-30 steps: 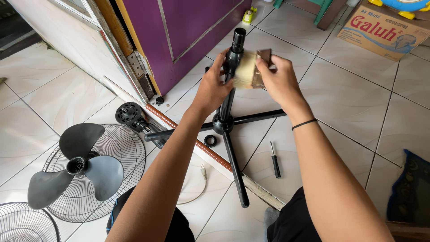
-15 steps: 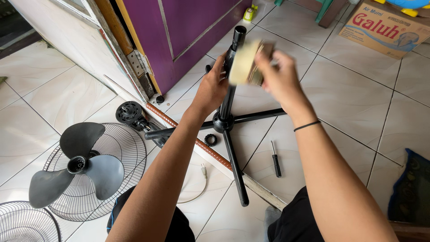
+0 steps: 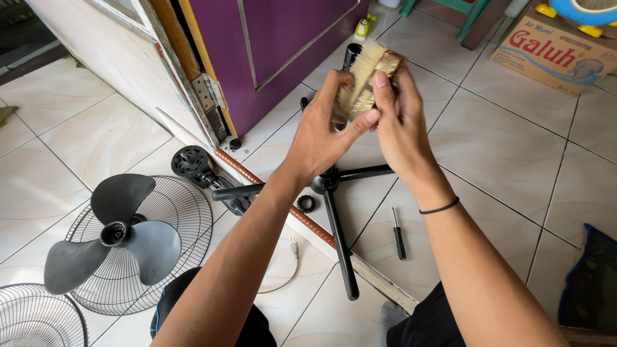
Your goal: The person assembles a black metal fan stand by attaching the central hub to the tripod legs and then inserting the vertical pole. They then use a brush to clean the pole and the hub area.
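Head view: our right hand [image 3: 402, 125] and left hand [image 3: 321, 138] both have fingers clamped on a pale-bristled brush [image 3: 363, 80], above the black fan stand [image 3: 334, 212].

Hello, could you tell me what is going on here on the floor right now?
A person sits on the tiled floor with a fan taken apart around them. Both hands hold a paintbrush with pale bristles, the left hand gripping the bristle end and the right hand the handle end, above the upright black fan stand. A fan blade rests on a wire grille to the left, and a screwdriver lies by the stand.
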